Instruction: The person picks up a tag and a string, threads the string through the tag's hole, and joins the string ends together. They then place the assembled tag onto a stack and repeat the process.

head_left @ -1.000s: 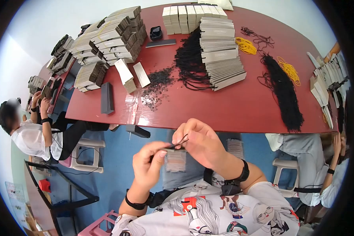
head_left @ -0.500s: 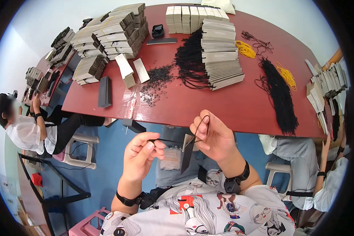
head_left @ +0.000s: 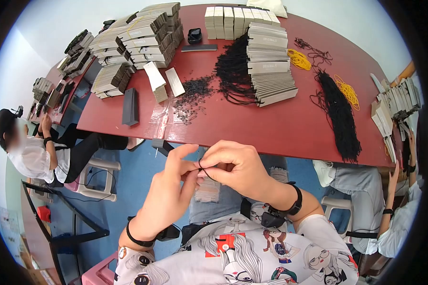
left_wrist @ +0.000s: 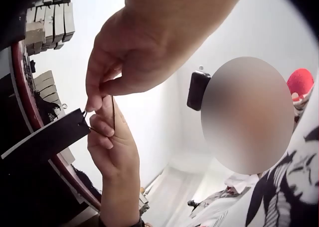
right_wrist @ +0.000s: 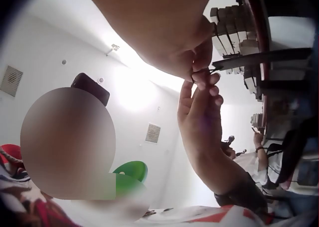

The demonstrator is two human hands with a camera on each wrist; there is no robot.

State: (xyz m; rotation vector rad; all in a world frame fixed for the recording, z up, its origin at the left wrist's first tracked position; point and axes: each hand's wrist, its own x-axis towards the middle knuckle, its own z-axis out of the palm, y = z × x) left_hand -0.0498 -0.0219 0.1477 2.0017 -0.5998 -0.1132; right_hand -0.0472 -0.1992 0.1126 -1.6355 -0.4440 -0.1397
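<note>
Both hands meet at the fingertips in front of the table edge. The left hand point(head_left: 169, 190) pinches a thin black cord point(head_left: 202, 167) between thumb and forefinger. Against it, the right hand point(head_left: 238, 168) pinches the same cord, a loop of which crosses its fingers. In the left wrist view a flat black tag point(left_wrist: 52, 137) hangs from the cord beside the fingertips; the right wrist view shows the tag point(right_wrist: 264, 58) nearly edge-on. From the head view the hands hide the tag.
On the red table point(head_left: 223, 128) stand stacks of grey tags point(head_left: 147, 40), corded tags point(head_left: 271, 66), loose black clips point(head_left: 190, 102), a black cord bundle point(head_left: 337, 116) and yellow bands point(head_left: 299, 59). One person point(head_left: 31, 147) sits at the left; another is partly visible at the right.
The hands moved apart with the cord stretched between them, then came back together at the fingertips. The black tag hung below the right hand half a second ago and is now hidden from the head view.
</note>
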